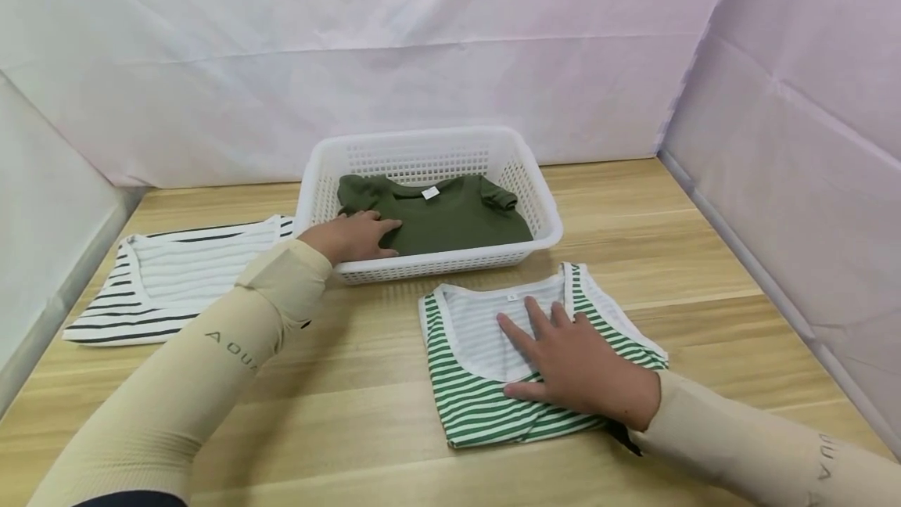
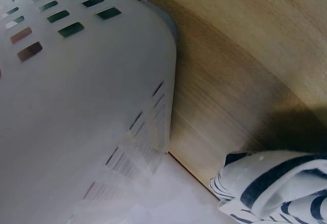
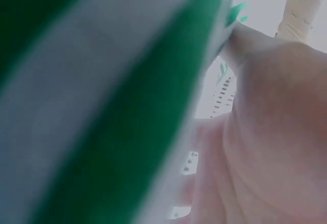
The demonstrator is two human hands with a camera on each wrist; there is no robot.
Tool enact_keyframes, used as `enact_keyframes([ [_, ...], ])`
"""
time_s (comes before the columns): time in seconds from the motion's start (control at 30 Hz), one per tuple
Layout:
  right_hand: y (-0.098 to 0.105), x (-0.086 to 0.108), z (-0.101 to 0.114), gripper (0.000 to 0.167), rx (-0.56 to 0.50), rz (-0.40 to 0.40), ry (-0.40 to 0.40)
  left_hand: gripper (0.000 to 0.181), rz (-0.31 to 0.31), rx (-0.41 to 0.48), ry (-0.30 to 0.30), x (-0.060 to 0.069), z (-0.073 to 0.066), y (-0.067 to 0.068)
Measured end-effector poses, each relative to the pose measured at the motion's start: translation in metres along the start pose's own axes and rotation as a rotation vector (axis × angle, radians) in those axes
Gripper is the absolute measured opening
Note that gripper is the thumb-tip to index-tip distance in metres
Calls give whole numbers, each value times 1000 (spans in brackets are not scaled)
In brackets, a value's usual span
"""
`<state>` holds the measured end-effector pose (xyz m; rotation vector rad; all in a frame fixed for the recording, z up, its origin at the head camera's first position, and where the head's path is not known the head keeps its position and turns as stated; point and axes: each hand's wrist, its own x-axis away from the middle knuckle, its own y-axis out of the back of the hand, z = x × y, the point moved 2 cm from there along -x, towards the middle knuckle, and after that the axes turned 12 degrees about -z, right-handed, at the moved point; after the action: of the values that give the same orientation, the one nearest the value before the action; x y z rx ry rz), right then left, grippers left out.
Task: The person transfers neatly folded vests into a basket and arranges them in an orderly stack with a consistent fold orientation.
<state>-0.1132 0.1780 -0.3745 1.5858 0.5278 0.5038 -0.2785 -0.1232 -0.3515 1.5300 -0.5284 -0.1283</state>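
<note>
In the head view a dark green T-shirt (image 1: 450, 217) lies folded inside a white plastic basket (image 1: 422, 260). My left hand (image 1: 359, 237) reaches over the basket's near left rim, its spread fingers resting on the green shirt. The left wrist view shows the basket's outer wall (image 2: 92, 96) close up. My right hand (image 1: 577, 362) lies with fingers spread on a folded green-and-white striped top (image 1: 486, 413), near its white neckline. Green stripes (image 3: 138, 117) and the palm (image 3: 281, 122) fill the right wrist view; the fingertips are hidden there.
Left of the basket lies a folded white top with black stripes (image 1: 127, 311), also partly seen in the left wrist view as striped cloth (image 2: 276, 183). Wood-grain tabletop (image 1: 352, 413) spreads beneath everything. White sheeting (image 1: 422, 84) hangs behind and along both sides.
</note>
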Motion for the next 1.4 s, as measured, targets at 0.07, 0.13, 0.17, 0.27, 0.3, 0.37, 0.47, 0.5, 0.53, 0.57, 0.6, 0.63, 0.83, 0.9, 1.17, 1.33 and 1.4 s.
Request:
enact_keyframes([
  [0.07, 0, -4, 5, 88, 14, -2, 10, 67, -1, -7, -6, 0, 0, 0],
  [0.13, 1, -8, 10, 89, 39, -4, 15, 67, -4, -9, -10, 0, 0, 0],
  [0.17, 2, -10, 13, 89, 53, -5, 15, 67, -6, -8, -11, -1, 0, 0],
  [0.27, 3, -18, 23, 90, 90, 2, 0, 67, -3, -4, -8, -1, 0, 1],
  [0.3, 3, -20, 27, 90, 99, 8, -11, 68, 2, 1, -5, 0, 0, 2],
  [0.37, 3, -26, 35, 90, 118, 27, -39, 67, 8, 5, -4, 1, -1, 2],
  [0.47, 3, -34, 49, 91, 128, 57, -86, 67, 12, 5, -3, 2, -1, 2],
  [0.5, 4, -37, 53, 91, 127, 68, -100, 66, 10, 5, -3, 2, 0, 2],
  [0.53, 4, -39, 57, 91, 122, 78, -115, 66, 7, 6, -4, 3, 0, 3],
  [0.57, 5, -42, 61, 92, 116, 85, -127, 66, 6, 4, -5, 3, 0, 3],
  [0.6, 6, -44, 64, 92, 112, 90, -135, 66, 4, 5, -6, 3, 0, 3],
  [0.63, 7, -46, 67, 92, 109, 97, -141, 65, 2, 6, -7, 4, 1, 3],
  [0.83, 9, -53, 78, 92, 132, 82, -119, 66, 7, 13, -13, 2, -1, 2],
  [0.9, 9, -53, 81, 92, 148, 69, -106, 66, 3, 14, -17, 2, -2, 3],
  [1.17, 19, -58, 81, 89, 50, 89, -45, 67, -3, 6, -1, 4, 1, 7],
  [1.33, 34, -54, 59, 78, -170, 105, -50, 66, -18, 37, -5, 1, 3, 2],
  [1.4, 39, -50, 46, 72, -220, 70, -43, 61, -67, 67, -14, 2, 4, 3],
])
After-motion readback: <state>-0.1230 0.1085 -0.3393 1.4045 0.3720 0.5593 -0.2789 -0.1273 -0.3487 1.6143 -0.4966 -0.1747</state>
